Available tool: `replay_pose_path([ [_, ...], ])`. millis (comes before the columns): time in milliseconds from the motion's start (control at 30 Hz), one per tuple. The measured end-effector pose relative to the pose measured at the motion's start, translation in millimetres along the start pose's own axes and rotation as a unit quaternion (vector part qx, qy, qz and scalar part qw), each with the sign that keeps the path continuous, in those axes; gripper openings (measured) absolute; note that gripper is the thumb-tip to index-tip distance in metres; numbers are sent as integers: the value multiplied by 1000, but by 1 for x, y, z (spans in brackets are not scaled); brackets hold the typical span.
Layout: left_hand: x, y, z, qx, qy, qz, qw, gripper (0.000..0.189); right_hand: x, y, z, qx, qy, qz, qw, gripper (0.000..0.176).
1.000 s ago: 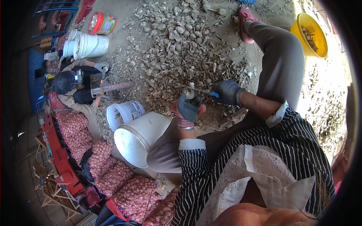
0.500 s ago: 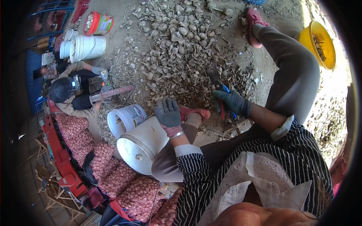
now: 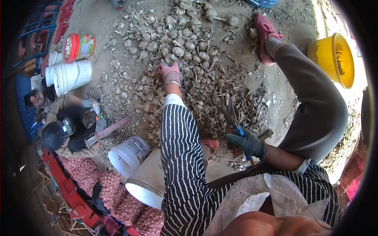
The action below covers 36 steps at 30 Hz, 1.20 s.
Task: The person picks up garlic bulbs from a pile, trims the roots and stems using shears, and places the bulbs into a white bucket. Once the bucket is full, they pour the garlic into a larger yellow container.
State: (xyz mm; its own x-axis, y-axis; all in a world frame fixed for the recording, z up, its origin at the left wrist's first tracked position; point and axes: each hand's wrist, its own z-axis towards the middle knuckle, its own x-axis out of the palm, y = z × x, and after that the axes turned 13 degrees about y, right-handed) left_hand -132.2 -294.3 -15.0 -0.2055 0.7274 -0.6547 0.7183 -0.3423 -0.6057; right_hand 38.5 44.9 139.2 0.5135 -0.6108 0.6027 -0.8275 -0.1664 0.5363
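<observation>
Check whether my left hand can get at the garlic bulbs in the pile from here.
Likely yes. The left hand is stretched out onto the near edge of the garlic pile, with nothing between them. The right hand holds the shears well back from the pile.
</observation>
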Motion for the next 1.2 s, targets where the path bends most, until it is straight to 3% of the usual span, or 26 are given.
replay_pose_path([
  [67, 7, -10, 9, -31, 18, 63, 997, 77, -4, -5, 2, 10, 8, -5, 1000, 31],
  [133, 5, -21, 4, -83, -4, 221, 972, 75, -2, 11, -2, 36, 10, 8, 999, 37],
  [200, 4, -22, -7, -53, -36, 209, 976, 71, -2, 17, -2, 51, -17, -290, 956, 48],
  [233, 3, -17, -12, -14, -10, 101, 995, 67, 1, 24, -5, 56, -20, -327, 943, 59],
  [267, 1, -12, -18, 24, 16, -6, 1000, 62, 4, 31, -7, 54, -20, -327, 943, 59],
  [300, 7, 6, -18, 71, -12, -31, 997, 49, 6, 39, -7, 33, -28, -381, 924, 60],
  [333, 4, 3, -36, 72, -15, -29, 997, 49, 7, 47, -7, 11, -34, -433, 901, 61],
  [367, -2, 1, -65, 34, 55, -236, 970, 46, 8, 53, -7, 8, -31, -433, 901, 61],
  [400, -7, 2, -92, -3, 122, -434, 893, 42, 8, 60, -7, -6, -59, -434, 899, 60],
  [467, -12, 19, -139, 20, 154, -446, 882, 38, 6, 65, -10, -21, -88, -438, 894, 60],
  [533, 5, 58, -175, 138, 104, -310, 935, 37, 3, 59, -7, -98, -167, -462, 865, 60],
  [600, 3, 32, -242, 188, 133, -302, 925, 48, 3, 55, -9, -106, -170, -496, 845, 60],
  [667, 24, 38, -282, 167, 199, -398, 880, 57, 5, 47, -10, -162, -168, -568, 789, 60],
  [733, 57, 62, -301, 172, 169, -404, 882, 54, 17, 54, -22, -181, -173, -555, 793, 51],
  [800, 43, 59, -328, 170, 144, -408, 885, 52, 21, 53, -25, -62, -136, -558, 817, 40],
  [867, 16, 54, -362, 224, 160, -238, 931, 42, 21, 42, -29, -94, -146, -534, 828, 34],
  [933, 22, 82, -365, 209, 176, -307, 912, 47, 24, 39, -35, -95, -117, -512, 845, 33],
  [967, 9, 76, -373, 157, 299, -510, 791, 53, 21, 28, -33, -154, -108, -521, 833, 31],
  [1000, -2, 69, -384, 93, 401, -675, 613, 60, 24, 24, -36, -155, -103, -524, 831, 31],
  [1033, -9, 59, -393, 47, 358, -599, 715, 62, 26, 20, -38, -172, -59, -520, 835, 29],
  [1067, -9, 58, -394, 47, 351, -603, 714, 62, 29, 17, -40, -188, -13, -513, 837, 28],
  [1133, -4, 58, -399, -21, 331, -544, 770, 58, 30, 3, -35, -192, -5, -550, 813, 24],
  [1200, -9, 75, -401, -2, 328, -517, 791, 55, 32, -11, -31, -214, 28, -234, 948, 23],
])
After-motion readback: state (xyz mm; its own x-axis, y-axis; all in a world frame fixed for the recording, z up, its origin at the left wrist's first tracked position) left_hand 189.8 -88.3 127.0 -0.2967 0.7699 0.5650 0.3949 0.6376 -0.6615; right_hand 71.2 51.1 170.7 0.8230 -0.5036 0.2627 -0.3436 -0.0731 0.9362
